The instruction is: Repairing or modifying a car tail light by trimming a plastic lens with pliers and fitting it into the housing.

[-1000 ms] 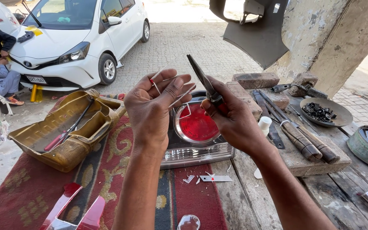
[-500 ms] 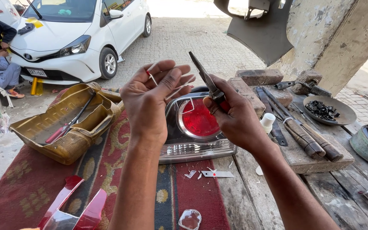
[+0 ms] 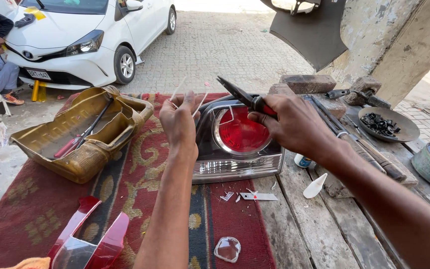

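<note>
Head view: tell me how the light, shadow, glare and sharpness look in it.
Head view: bright daylight on the white car and paving; workbench in softer shade; pale sheen on the red tail light; wide-lens bending toward the edges; left hand, right hand and pliers fairly sharp.

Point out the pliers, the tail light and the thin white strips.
pliers (image 3: 240, 94), head view, on the dark jaws above the red grip held in the right hand.
tail light (image 3: 242, 134), head view, on the round red lens.
thin white strips (image 3: 177, 91), head view, on one strip above the left hand's fingers.
</note>
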